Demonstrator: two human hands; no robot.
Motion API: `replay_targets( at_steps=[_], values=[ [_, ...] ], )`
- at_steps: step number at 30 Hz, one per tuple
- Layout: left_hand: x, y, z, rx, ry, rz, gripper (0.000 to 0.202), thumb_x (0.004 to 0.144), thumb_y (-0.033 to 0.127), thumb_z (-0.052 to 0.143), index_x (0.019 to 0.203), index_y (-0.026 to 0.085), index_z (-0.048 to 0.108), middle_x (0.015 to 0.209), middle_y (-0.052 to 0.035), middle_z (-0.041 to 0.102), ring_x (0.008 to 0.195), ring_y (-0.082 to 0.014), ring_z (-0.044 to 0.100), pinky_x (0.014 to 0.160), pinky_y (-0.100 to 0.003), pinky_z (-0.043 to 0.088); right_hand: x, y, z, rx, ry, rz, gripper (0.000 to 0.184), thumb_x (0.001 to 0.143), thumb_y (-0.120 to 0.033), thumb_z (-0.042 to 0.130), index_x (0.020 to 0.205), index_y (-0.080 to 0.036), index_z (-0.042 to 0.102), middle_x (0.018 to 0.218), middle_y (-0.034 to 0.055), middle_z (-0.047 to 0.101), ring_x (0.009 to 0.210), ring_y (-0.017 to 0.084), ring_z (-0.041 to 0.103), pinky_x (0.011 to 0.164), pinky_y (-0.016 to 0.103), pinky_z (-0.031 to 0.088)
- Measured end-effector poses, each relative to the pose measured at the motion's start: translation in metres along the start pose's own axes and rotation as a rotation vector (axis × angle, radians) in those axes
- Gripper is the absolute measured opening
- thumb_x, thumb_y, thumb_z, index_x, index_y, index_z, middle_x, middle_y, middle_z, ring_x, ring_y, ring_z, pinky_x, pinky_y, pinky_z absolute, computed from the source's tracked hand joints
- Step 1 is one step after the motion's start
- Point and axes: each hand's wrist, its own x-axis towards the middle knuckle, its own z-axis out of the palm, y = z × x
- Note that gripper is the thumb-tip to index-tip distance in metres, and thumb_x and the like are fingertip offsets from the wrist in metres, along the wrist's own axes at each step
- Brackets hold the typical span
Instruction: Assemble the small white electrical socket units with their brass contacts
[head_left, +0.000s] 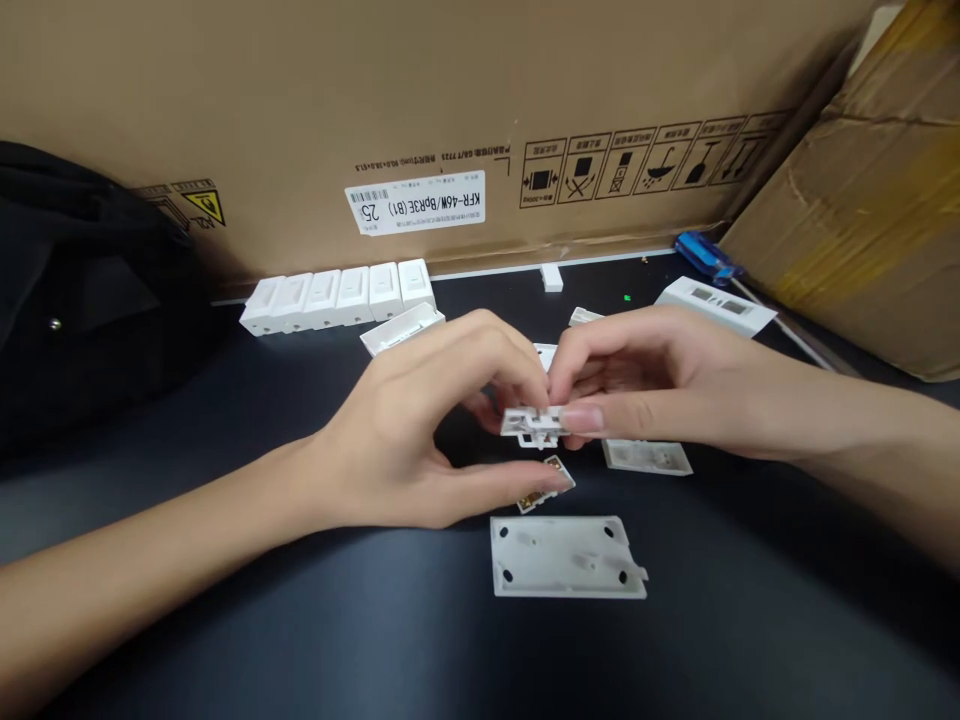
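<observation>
Above the tabletop, my right hand (660,375) pinches a small white plastic bracket (531,425) between thumb and fingers. The curled fingers of my left hand (427,420) meet the same bracket from the left, while its thumb is held apart below. Under that thumb shows a small white piece with brass-coloured metal parts (534,500); whether the thumb touches it I cannot tell. Nearer to me lies a flat white base plate (566,555) with dark holes at its corners. A similar white plate (649,457) lies below my right wrist, partly covered.
Several white housings (337,295) stand in a row at the back left, near an open white shell (401,328). A white cover with two windows (716,305) and a blue-handled screwdriver (709,258) lie right. Cardboard boxes (300,90) wall the back; a black bag (82,290) sits left.
</observation>
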Motion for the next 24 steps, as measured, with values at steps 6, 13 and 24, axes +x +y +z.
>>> replay_targets(
  at_steps=[6,13,24],
  values=[
    [-0.011,-0.010,-0.003,-0.139,-0.141,-0.215,0.036,0.090,0.025,0.084,0.116,0.021,0.060,0.112,-0.0050,0.070,0.089,-0.0151,0.070,0.073,-0.028,0.062,-0.012,0.005,-0.009,-0.110,0.023,-0.018,0.015,0.088,-0.035,0.089,0.094,-0.024,0.081,0.084,-0.0012,0.076,0.074,0.013,0.067,0.062,0.026,0.052],
    [-0.008,-0.004,0.002,-0.094,-0.251,-0.308,0.047,0.080,0.034,0.094,0.111,0.022,0.060,0.097,0.0013,0.071,0.080,-0.0139,0.065,0.071,-0.028,0.054,-0.015,0.004,-0.012,-0.289,0.008,0.010,0.014,0.093,-0.043,0.084,0.094,-0.029,0.082,0.076,-0.0018,0.073,0.063,0.011,0.059,0.049,0.026,0.044],
    [-0.012,-0.009,0.006,-0.158,-0.205,-0.282,0.040,0.085,0.018,0.086,0.114,0.021,0.059,0.094,0.0019,0.074,0.078,-0.0123,0.065,0.070,-0.027,0.054,-0.015,-0.002,-0.006,-0.485,0.078,0.004,0.035,0.089,-0.066,0.080,0.089,-0.031,0.084,0.067,-0.0005,0.071,0.054,0.014,0.059,0.041,0.027,0.040]
  ],
)
